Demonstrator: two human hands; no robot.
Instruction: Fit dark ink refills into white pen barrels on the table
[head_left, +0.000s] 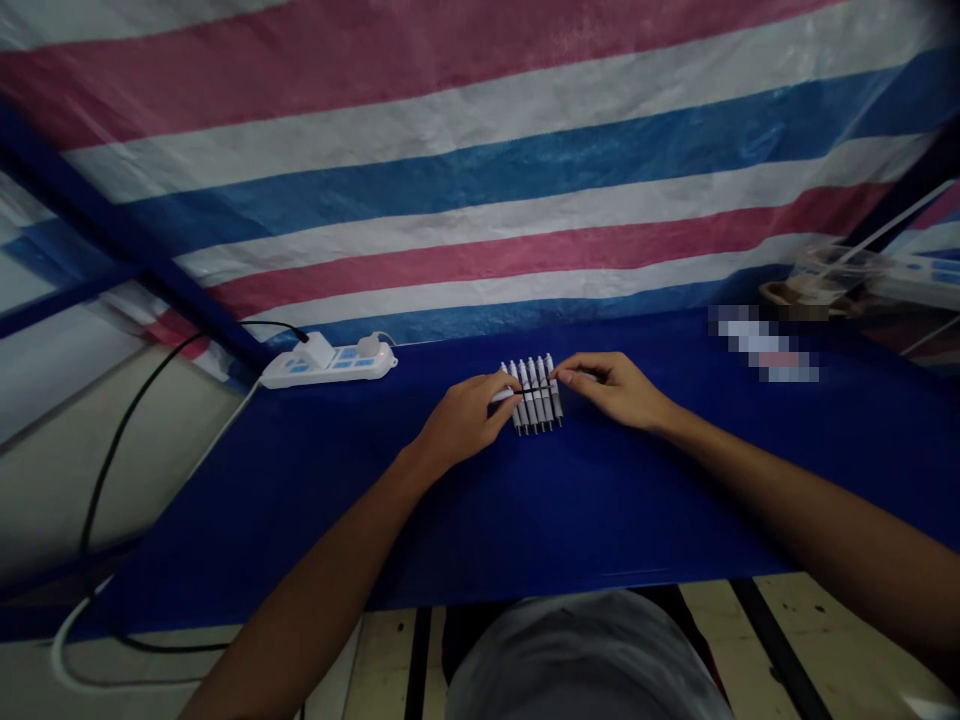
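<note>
Several white-and-grey pens [537, 405] lie side by side in a row on the blue tabletop [510, 510], their dark tips toward me. At the row's left end, my left hand [469, 415] is closed in a pinch on a white pen [502, 396]. My right hand [611, 388] is pinched at the right end of the row, with a small pale piece showing beside its fingers. A thin dark rod [534, 389] crosses over the pens between both sets of fingertips. Whether it belongs to the held pen, I cannot tell.
A white power strip [330, 364] with plugs and cables sits at the table's back left. A clear container [836, 270] stands at the back right, near a blurred-out patch. Striped plastic sheeting [480, 180] hangs behind the table.
</note>
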